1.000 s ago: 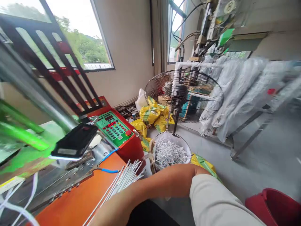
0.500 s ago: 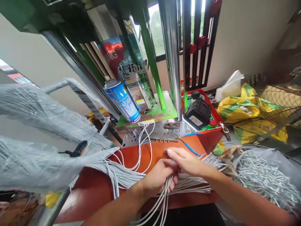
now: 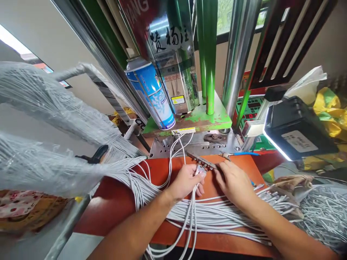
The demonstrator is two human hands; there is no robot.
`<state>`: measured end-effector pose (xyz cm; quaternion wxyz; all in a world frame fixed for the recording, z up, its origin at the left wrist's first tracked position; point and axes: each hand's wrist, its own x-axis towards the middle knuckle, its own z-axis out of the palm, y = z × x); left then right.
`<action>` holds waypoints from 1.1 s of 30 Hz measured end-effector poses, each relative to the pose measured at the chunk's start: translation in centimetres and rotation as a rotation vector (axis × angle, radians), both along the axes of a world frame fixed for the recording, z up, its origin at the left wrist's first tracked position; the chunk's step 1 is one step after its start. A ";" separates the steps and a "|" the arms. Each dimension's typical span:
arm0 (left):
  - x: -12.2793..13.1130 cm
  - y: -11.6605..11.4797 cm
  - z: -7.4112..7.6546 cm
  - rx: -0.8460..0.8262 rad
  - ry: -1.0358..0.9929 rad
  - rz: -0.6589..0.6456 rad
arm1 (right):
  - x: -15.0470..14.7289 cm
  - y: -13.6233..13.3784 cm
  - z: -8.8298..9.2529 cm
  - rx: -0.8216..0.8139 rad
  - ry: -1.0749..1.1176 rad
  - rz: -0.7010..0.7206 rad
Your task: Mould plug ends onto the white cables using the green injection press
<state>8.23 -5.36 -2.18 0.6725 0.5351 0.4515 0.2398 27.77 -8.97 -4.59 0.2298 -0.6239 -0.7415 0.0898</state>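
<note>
My left hand (image 3: 187,182) is closed around a small bunch of white cables (image 3: 193,206), their clear-looking ends upward. Those ends meet a narrow metal bar (image 3: 199,160) with a row of small fittings along its edge. On the bar's right end, my right hand (image 3: 235,180) is closed, fingers bent over it. Beneath both hands a thick bundle of white cables (image 3: 208,216) lies across the orange-brown work surface (image 3: 159,173). Beyond the bar is the drilled metal bed (image 3: 162,148) of a green press. Several white cables run up to its plate.
A blue spray can (image 3: 153,95) stands on the green plate (image 3: 200,121). At the right are a lit black lamp (image 3: 298,128), blue-handled pliers (image 3: 245,154) and a heap of pale cut pieces (image 3: 325,211). Plastic-wrapped cables (image 3: 54,104) hang over a frame at left.
The view has moved closer to the press. My hands have drawn apart: the right now grips the metal bar, which lay at the bed's front edge, while the left still holds the cables.
</note>
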 end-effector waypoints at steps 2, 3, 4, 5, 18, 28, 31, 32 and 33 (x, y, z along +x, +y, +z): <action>0.0 -0.1 0.2 -0.020 0.040 -0.039 | 0.6 -0.1 -0.3 -0.018 0.035 -0.014; -0.1 -0.1 0.3 -0.025 0.054 -0.058 | 0.8 -0.2 -0.4 -0.023 0.048 -0.008; -0.1 -0.1 0.3 -0.027 0.066 -0.073 | 0.8 -0.2 -0.4 -0.025 0.056 0.008; -0.1 0.0 0.3 -0.026 0.075 -0.080 | 0.7 -0.2 -0.5 -0.025 0.057 0.033; 0.3 -0.4 -0.5 0.064 0.180 -0.030 | -0.5 -0.2 -1.1 0.136 -0.041 0.173; -0.3 0.4 0.0 0.147 0.255 0.009 | 0.6 0.1 -0.4 0.035 0.292 0.086; -0.7 0.8 0.1 0.223 0.333 -0.035 | 0.8 0.2 -0.4 0.053 0.277 0.092; -0.7 1.0 0.1 0.246 0.345 -0.050 | 0.8 0.2 -0.3 0.055 0.260 0.105; -0.7 1.0 0.1 0.261 0.352 -0.055 | 0.7 0.2 -0.3 0.059 0.238 0.118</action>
